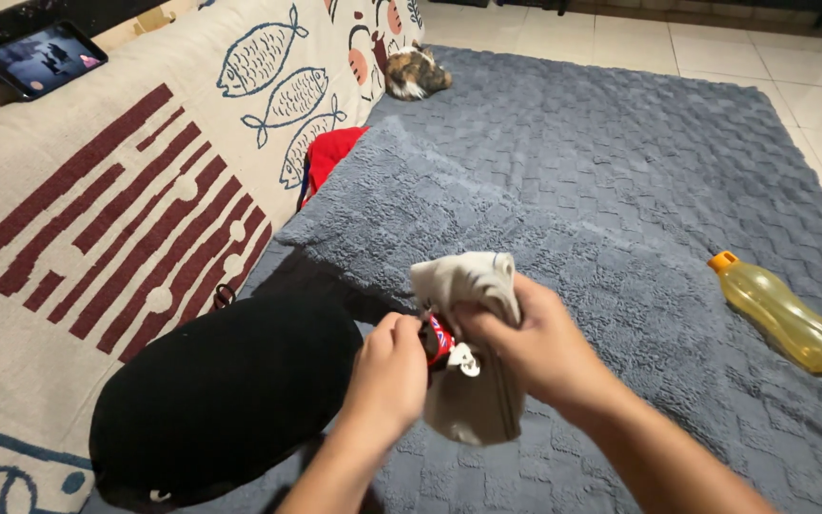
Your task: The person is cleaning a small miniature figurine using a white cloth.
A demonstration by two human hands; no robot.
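Both my hands hold a small beige-grey garment (468,400) above a grey textured blanket (620,190). My right hand (530,347) grips the cloth's upper folded part, fingers closed over it. My left hand (390,376) pinches the garment's left edge, where a red and blue patch with a small white tag (441,341) shows between the hands. The lower part of the cloth hangs loose under my right hand.
A black garment (225,395) lies at the lower left. A red cloth (333,152) pokes out beside a patterned beige cover (107,190). A yellow bottle (782,314) lies on the right. A curled cat (414,71) rests at the back; a lit tablet (42,57) sits top left.
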